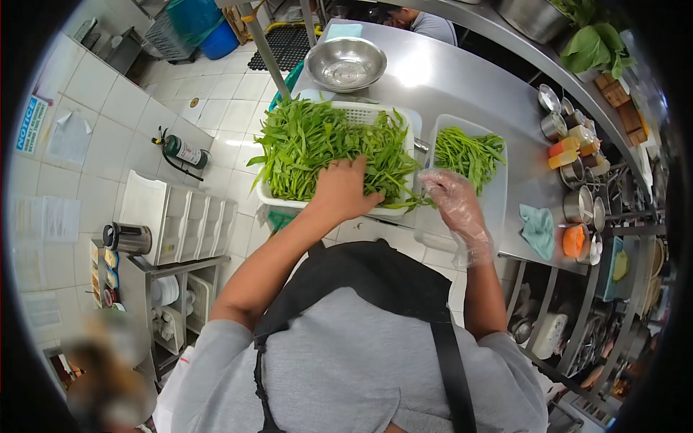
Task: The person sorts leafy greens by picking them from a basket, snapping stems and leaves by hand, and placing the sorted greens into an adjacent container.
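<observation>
Leafy greens that look like water spinach (296, 148) are heaped high in a white perforated basket (361, 112). My bare left hand (342, 189) lies on the heap, its fingers spread among the leaves and the thumb apart. In a clear plastic glove, my right hand (453, 198) is at the basket's right edge. Its fingers are closed around a leafy sprig (417, 200), partly hidden by the hand. Just beyond that hand, a clear plastic tub (497, 189) contains a pile of cut green stems (468, 155).
A metal bowl (345, 65) stands farther back on the steel table (447, 79). Sauce bottles (563, 148), metal containers (577, 206) and a teal cloth (536, 229) line the right side. Another person (432, 25) is beyond the table. A fire extinguisher (184, 153) is at the left wall.
</observation>
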